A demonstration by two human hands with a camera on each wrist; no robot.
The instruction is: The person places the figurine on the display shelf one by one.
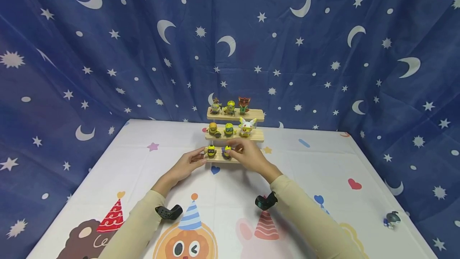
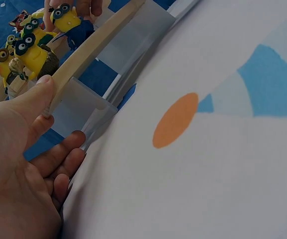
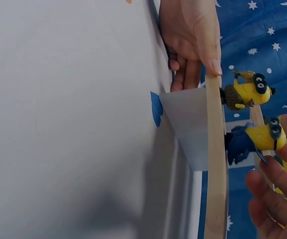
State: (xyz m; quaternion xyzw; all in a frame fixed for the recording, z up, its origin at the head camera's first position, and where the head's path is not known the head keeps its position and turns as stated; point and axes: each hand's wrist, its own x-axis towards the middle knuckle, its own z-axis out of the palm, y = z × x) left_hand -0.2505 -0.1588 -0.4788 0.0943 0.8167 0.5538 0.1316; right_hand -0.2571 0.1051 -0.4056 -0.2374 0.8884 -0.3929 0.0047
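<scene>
A three-tier wooden display shelf (image 1: 223, 160) with clear supports stands at the back of the table, small toy figures on its tiers. At the bottom tier's left end, my left hand (image 1: 184, 166) pinches the board, thumb on top and a finger underneath. My right hand (image 1: 250, 156) holds a yellow minion figurine (image 3: 263, 138) in blue clothing by its upper part, its base at the bottom board. Just left of it stands another minion figurine (image 3: 246, 94) with a brown lower part. Part of the bottom tier's right side is hidden behind my right hand in the head view.
On the middle tier are two yellow figures and a white eared figure (image 1: 246, 127). Above, the top tier holds two more yellow figures and a fox figure (image 1: 244, 105). A small grey-and-blue figure (image 1: 392, 219) lies near the table's right edge. A starry blue curtain (image 1: 251, 31) hangs behind.
</scene>
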